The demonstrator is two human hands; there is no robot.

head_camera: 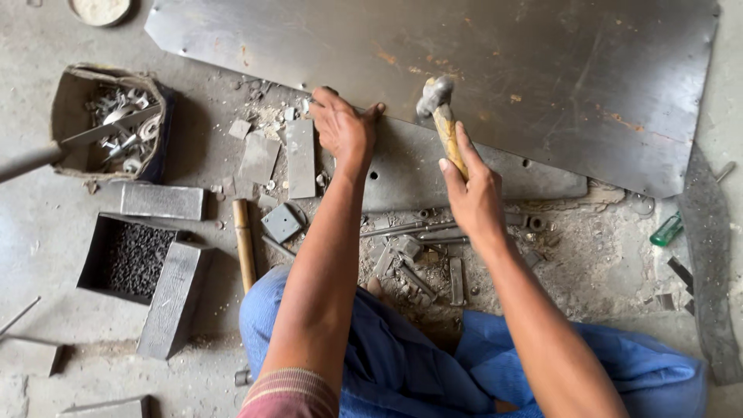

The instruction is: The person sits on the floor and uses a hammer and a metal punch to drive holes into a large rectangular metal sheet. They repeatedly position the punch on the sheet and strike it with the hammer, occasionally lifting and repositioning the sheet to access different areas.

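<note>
R hand [474,195] grips wooden hammer [443,116] handle, fingers closed round it, head raised at frame center-top over big steel sheet [542,70]. L hand [343,125] lies flat, fingers spread, on sheet's lower edge. Box of metal bits [108,124] upper left on floor [46,364].

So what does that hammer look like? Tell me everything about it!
The hammer has a small grey metal head, dull and worn, on a yellowish wooden handle with dark scuffs. The right hand grips the handle low down, fingers wrapped round it, so its end is hidden. It points up and slightly left, head uppermost, over the edge of the big grey metal sheet. Whether the head touches the sheet is unclear.
</note>
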